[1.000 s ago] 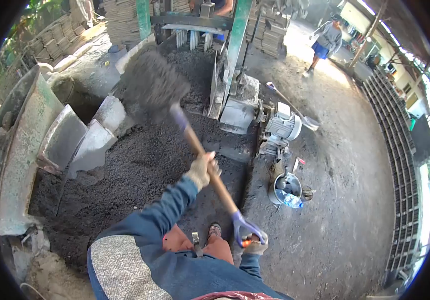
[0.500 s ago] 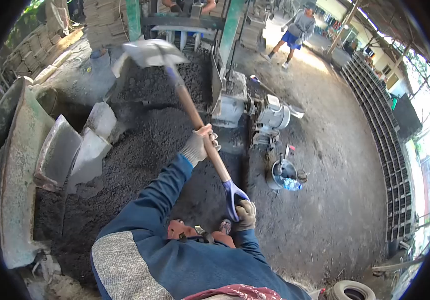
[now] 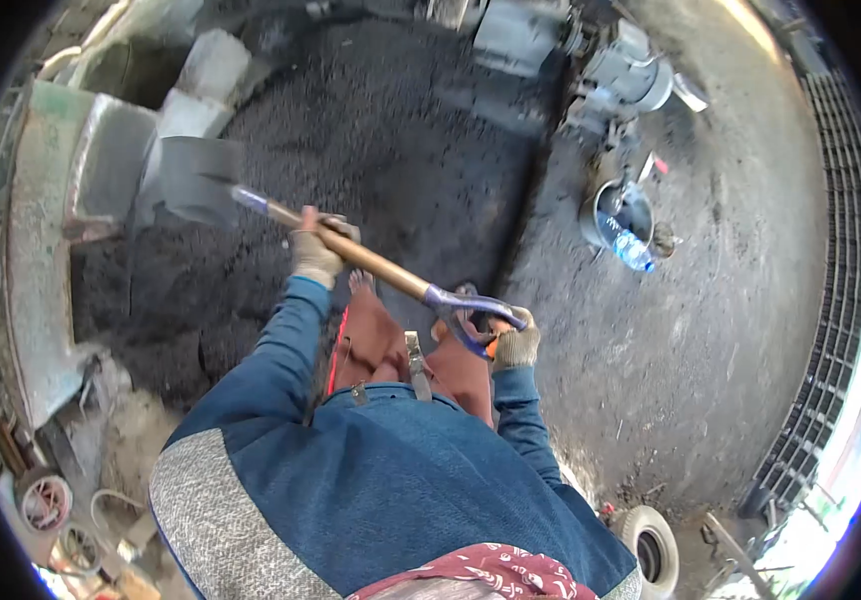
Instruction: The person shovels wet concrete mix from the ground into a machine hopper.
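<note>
A shovel [image 3: 379, 265] with a wooden shaft slants across in front of my body. My left hand [image 3: 319, 247], in a knitted glove, is closed round the shaft on the blade side. My right hand [image 3: 518, 342], also gloved, grips the purple D-shaped handle at the other end. The grey blade [image 3: 199, 180] is smeared by motion and hangs at the left, in front of pale slabs. Whether it carries anything cannot be made out. Dark, crumbly material [image 3: 311, 120] covers the ground beyond and below the shovel.
Left of me stand a worn metal sheet [image 3: 41, 260] and a leaning slab [image 3: 111, 160]. A motor [image 3: 626, 75] sits at the upper right. Below it is a metal bucket [image 3: 601, 215] with a plastic bottle [image 3: 633, 250]. A tire [image 3: 648, 550] lies at the lower right.
The shovel has swung from upper centre down to the left, its blade now lower and nearer me. My left hand moved left with it. My view has tilted down, and the other people have left it.
</note>
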